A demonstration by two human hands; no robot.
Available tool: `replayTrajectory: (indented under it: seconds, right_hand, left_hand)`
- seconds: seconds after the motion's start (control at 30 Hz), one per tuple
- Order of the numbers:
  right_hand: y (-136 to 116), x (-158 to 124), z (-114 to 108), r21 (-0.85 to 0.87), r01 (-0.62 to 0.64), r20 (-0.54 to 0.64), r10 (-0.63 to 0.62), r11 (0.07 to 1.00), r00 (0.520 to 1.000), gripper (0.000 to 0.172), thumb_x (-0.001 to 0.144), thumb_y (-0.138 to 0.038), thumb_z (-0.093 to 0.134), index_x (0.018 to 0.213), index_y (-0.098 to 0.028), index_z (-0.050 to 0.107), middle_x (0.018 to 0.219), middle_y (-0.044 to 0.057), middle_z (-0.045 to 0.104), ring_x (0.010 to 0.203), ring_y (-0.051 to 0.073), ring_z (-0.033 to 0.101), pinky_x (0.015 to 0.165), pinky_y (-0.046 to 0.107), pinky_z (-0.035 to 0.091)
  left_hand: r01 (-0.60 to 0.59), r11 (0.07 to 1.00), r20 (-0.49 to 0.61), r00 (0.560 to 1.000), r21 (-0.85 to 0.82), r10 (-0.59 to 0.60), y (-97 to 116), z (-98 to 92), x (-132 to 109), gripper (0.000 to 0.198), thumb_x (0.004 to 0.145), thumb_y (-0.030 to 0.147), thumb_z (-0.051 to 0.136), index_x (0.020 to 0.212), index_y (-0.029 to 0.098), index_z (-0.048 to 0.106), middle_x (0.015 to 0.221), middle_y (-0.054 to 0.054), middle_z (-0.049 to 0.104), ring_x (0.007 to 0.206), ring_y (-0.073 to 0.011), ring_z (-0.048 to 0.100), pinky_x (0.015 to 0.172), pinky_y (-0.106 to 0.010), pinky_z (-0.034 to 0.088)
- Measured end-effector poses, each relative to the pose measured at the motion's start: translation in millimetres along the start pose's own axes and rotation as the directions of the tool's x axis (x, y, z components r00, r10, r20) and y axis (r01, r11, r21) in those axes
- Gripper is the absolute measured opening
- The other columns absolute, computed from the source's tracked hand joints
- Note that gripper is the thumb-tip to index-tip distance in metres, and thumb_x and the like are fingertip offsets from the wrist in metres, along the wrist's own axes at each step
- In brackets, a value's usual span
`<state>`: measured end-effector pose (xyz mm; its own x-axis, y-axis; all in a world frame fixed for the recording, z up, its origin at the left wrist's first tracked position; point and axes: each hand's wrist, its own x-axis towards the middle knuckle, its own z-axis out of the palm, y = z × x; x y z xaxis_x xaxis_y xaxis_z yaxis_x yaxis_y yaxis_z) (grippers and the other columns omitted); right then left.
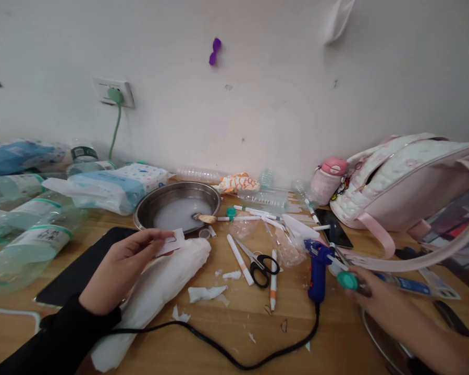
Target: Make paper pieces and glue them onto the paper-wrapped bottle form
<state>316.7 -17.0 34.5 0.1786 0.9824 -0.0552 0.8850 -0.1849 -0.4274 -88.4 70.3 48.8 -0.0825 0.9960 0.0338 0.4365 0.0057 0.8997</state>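
Observation:
A small white piece of paper [171, 242] with a dark mark is pinched between the thumb and fingers of my left hand [125, 265]. Beneath that hand lies a long, white-wrapped form [168, 284], running from the front edge toward the metal basin. On the right, my right hand [375, 291] is slightly blurred, its fingers closed at a green bottle cap [347, 281]; what lies behind the cap is hard to make out. Just left of it stands a blue glue gun [318, 271], a translucent stick poking from its rear. Black-handled scissors [260, 265] lie between two white markers [239, 259].
A metal basin [138, 211] holds cloudy liquid. Tissue packs [119, 182] and plastic bottles [42, 239] crowd the left, beside a dark tablet [82, 265]. A pink-and-white bag [398, 182] and pink flask [328, 179] stand right. A black cord [219, 351] loops across the front.

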Motion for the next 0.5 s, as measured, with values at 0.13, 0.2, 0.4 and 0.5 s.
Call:
replayTrajectory:
  seconds: [0.13, 0.2, 0.4, 0.5]
  right_hand:
    - [20, 36, 12, 0.188, -0.048, -0.162, 0.079, 0.981, 0.984, 0.053, 0.074, -0.041, 0.042, 0.118, -0.012, 0.041, 0.11, 0.016, 0.059, 0.101, 0.027, 0.055, 0.084, 0.038, 0.042]
    - [24, 46, 15, 0.237, -0.075, -0.221, 0.129, 0.969, 0.967, 0.057, 0.077, -0.042, 0.036, 0.123, -0.009, 0.034, 0.11, 0.018, 0.058, 0.096, 0.025, 0.058, 0.084, 0.037, 0.043]
    - [-7, 26, -10, 0.263, -0.184, -0.439, 0.288, 0.947, 0.851, 0.049, 0.077, -0.042, 0.036, 0.117, -0.014, 0.04, 0.118, 0.02, 0.049, 0.101, 0.028, 0.053, 0.082, 0.037, 0.042]
    - [-39, -2, -25, 0.29, -0.155, -0.605, 0.306, 0.945, 0.735, 0.048, 0.082, -0.045, 0.029, 0.122, -0.019, 0.034, 0.121, 0.02, 0.045, 0.108, 0.029, 0.047, 0.081, 0.035, 0.04]
  left_hand:
    - [0.011, 1.0, -0.008, 1.0, 0.007, -0.011, 0, -0.9, -1, 0.034, 0.064, 0.043, 0.054, 0.085, 0.017, 0.063, 0.091, -0.005, 0.068, 0.084, -0.0236, 0.058, 0.07, -0.028, 0.047]
    - [0.004, 1.0, -0.019, 1.0, 0.011, -0.004, -1, -0.7, 0, 0.032, 0.063, 0.042, 0.055, 0.083, 0.019, 0.064, 0.09, -0.005, 0.068, 0.084, -0.024, 0.058, 0.072, -0.029, 0.047]
    - [-0.022, 1.0, -0.031, 0.999, -0.019, 0.021, 1, 0.3, 0, 0.024, 0.062, 0.041, 0.055, 0.077, 0.024, 0.065, 0.085, -0.003, 0.069, 0.082, -0.0258, 0.059, 0.072, -0.032, 0.048]
    - [-0.034, 0.999, -0.032, 0.999, -0.032, 0.033, 2, 0.8, -2, 0.02, 0.062, 0.039, 0.055, 0.073, 0.026, 0.065, 0.082, -0.003, 0.068, 0.08, -0.0256, 0.059, 0.072, -0.032, 0.048]
